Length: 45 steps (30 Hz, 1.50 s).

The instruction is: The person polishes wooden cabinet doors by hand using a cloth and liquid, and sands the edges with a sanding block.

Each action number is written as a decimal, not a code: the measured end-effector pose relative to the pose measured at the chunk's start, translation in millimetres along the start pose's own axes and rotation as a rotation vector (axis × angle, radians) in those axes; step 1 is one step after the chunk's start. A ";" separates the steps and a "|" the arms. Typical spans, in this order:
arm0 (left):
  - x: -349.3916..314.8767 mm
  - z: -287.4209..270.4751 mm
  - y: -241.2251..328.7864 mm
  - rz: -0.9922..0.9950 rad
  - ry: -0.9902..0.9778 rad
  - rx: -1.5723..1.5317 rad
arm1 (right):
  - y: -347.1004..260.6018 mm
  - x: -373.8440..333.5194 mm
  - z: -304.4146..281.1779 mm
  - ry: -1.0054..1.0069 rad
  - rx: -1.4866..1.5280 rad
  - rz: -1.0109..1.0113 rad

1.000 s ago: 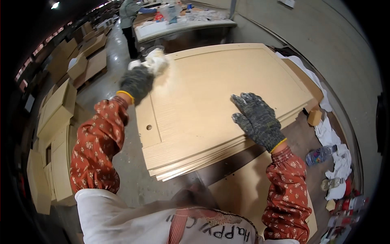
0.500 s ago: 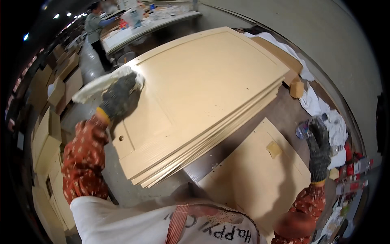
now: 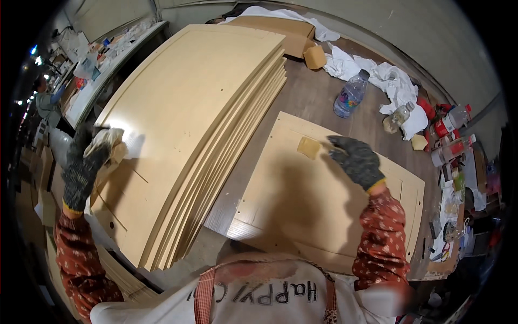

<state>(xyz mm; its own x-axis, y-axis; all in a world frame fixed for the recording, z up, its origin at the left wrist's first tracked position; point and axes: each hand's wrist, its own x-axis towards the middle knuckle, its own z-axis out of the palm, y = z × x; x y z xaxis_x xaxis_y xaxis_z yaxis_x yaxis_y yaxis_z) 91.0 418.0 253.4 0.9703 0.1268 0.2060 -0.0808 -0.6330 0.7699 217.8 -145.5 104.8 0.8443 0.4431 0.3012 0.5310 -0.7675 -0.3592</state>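
Note:
My left hand [image 3: 81, 170], in a dark knitted glove with a yellow cuff, grips a crumpled white cloth [image 3: 110, 144] at the left edge of the top panel. That cream panel [image 3: 183, 81], curved along one side, lies uppermost on a stack of similar panels. My right hand [image 3: 356, 162], gloved alike, hovers over a separate cream panel [image 3: 270, 205], its fingers apart and nothing in them. Just left of its fingertips a small yellowish pad [image 3: 308, 147], perhaps a sanding sponge, lies on that panel. A clear plastic bottle [image 3: 350, 96] stands on the table beyond.
Behind the stack sits a cardboard box [image 3: 286, 35] with a tan block [image 3: 314, 56] beside it. White rags [image 3: 372, 75], a smaller bottle [image 3: 398, 117] and red-labelled bottles [image 3: 452, 120] line the table's right side. Another person [image 3: 49, 105] stands far left by a long cluttered bench [image 3: 97, 81].
My right hand has left the area by the plastic bottle and come over the separate panel beside the pad. My left hand still has the cloth. The view has turned to the right.

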 end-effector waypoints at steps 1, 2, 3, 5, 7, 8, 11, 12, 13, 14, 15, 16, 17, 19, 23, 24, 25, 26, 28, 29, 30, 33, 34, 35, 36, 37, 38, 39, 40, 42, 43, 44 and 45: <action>15.3 7.6 0.8 0.243 -0.025 -0.010 | -5.8 13.4 13.2 -0.025 -0.053 -0.026; 30.3 17.1 2.8 0.409 -0.026 -0.030 | -8.8 27.2 26.2 -0.007 -0.101 -0.112; 43.1 22.8 6.1 0.552 0.052 0.337 | -11.2 37.2 39.2 -0.060 -0.213 -0.128; 59.0 34.6 10.7 0.554 -0.005 0.646 | -13.7 53.6 62.4 -0.258 -0.411 -0.111; 70.0 43.8 11.9 0.548 -0.062 0.667 | -14.9 62.6 76.3 -0.357 -0.443 -0.080; 73.4 47.5 11.0 0.581 -0.040 0.835 | -16.1 65.2 79.3 -0.392 -0.496 -0.059; 93.9 53.7 4.7 0.452 -0.170 0.903 | -21.8 74.8 68.7 -0.371 -0.435 -0.123; 102.4 57.2 1.6 0.467 -0.151 0.908 | -24.2 79.8 60.6 -0.436 -0.389 -0.083; 111.1 62.1 -2.1 0.422 -0.160 0.938 | -24.7 86.4 49.4 -0.413 -0.315 -0.004; 120.0 68.1 -5.7 0.491 -0.096 0.916 | -23.3 91.3 34.0 -0.429 -0.236 0.090; 127.7 77.1 -9.9 0.495 -0.061 0.916 | -21.7 98.6 21.0 -0.412 -0.128 0.121; 134.1 83.7 -14.4 0.447 -0.031 0.939 | -19.4 106.8 10.8 -0.313 0.124 0.158; 137.2 95.8 -19.3 0.284 -0.014 0.835 | -15.5 112.3 -0.8 -0.178 0.403 0.125; 140.1 110.7 -29.1 0.306 0.058 0.873 | -9.7 123.6 -17.9 -0.027 1.016 0.189; 139.9 123.8 -42.7 0.456 0.179 0.828 | -8.3 159.3 -37.6 0.079 1.194 0.238; 139.5 125.0 -44.2 0.432 0.183 0.799 | -10.4 175.0 -39.9 0.068 1.152 0.189; 139.7 124.0 -44.6 0.435 0.165 0.820 | -14.3 193.8 -41.5 0.058 1.176 0.186; 139.7 123.7 -44.5 0.410 0.141 0.849 | -18.3 217.2 -40.7 0.069 1.059 0.233; 140.3 122.7 -43.0 0.404 0.131 0.888 | -26.7 258.5 -36.5 0.116 0.530 0.037; 140.7 122.9 -42.0 0.424 0.144 0.896 | -32.0 282.9 -27.4 0.140 0.559 0.052; 140.8 122.9 -41.5 0.438 0.147 0.917 | -37.9 307.4 -14.7 0.154 0.602 -0.021; 141.3 124.0 -41.3 0.420 0.125 0.881 | -52.7 368.6 21.9 0.127 0.547 -0.164; 141.8 123.9 -41.7 0.423 0.132 0.851 | -55.7 384.9 33.2 0.107 0.491 -0.166; 141.7 124.4 -42.5 0.431 0.148 0.873 | -57.4 398.7 42.2 0.102 0.386 -0.125; 141.9 124.7 -43.0 0.416 0.132 0.860 | -58.8 411.5 50.2 0.084 0.335 -0.141; 141.8 125.1 -44.1 0.419 0.138 0.852 | -60.3 422.3 58.6 0.067 0.288 -0.165; 140.7 126.5 -43.9 0.445 0.155 0.835 | -61.5 430.4 63.9 0.056 0.247 -0.169; 140.8 127.0 -44.8 0.475 0.170 0.847 | -65.1 439.4 71.2 0.057 0.200 -0.169; 140.9 127.5 -45.8 0.472 0.206 0.875 | -71.7 450.4 80.1 0.062 0.218 -0.188; 139.9 130.5 -46.8 0.507 0.279 0.915 | -88.0 470.1 92.1 0.076 0.265 -0.199; 139.6 132.0 -46.9 0.502 0.287 0.923 | -98.3 479.8 97.9 0.103 0.147 -0.236; 139.2 132.7 -47.5 0.500 0.292 0.934 | -106.7 485.4 101.3 0.096 0.097 -0.242; 139.1 133.6 -47.5 0.523 0.320 0.958 | -112.8 486.4 102.1 0.086 0.054 -0.247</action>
<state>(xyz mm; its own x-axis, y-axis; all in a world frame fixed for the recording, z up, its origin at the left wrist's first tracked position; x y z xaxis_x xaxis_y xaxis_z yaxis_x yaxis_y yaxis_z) 260.2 363.6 164.8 0.7547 -0.2221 0.6173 -0.1176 -0.9715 -0.2058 576.0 203.9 201.7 0.6806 0.5715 0.4584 0.7253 -0.6142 -0.3111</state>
